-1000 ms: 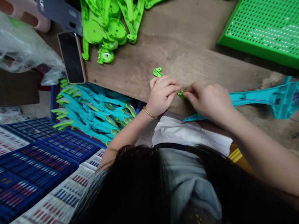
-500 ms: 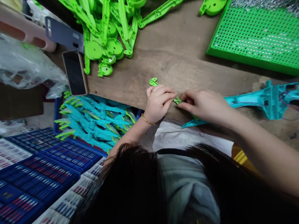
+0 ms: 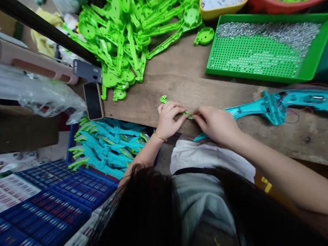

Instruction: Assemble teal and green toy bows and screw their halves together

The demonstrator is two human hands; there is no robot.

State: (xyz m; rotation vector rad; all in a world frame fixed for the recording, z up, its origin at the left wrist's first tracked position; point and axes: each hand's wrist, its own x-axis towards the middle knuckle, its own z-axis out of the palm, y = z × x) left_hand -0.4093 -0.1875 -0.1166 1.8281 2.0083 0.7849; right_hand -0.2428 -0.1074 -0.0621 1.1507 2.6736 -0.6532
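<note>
My left hand, with a gold bangle at the wrist, is closed over a slim green plastic part at the table's near edge. The part's hooked end sticks out beyond the fingers. My right hand pinches at the other end of that part, close to the left fingertips; anything small inside the pinch is hidden. Under and beyond the right hand lies a long teal plastic shell with thin red and blue wires on it.
A heap of green plastic parts covers the table's far left. Behind on the right are a green tray of small metal pieces, a yellow tub and a red basin. A phone lies left, above a crate of teal parts.
The view has shifted, bringing the tray, tub and basin further into sight. My right fingers have come up against the green part's end, closer to my left hand.
</note>
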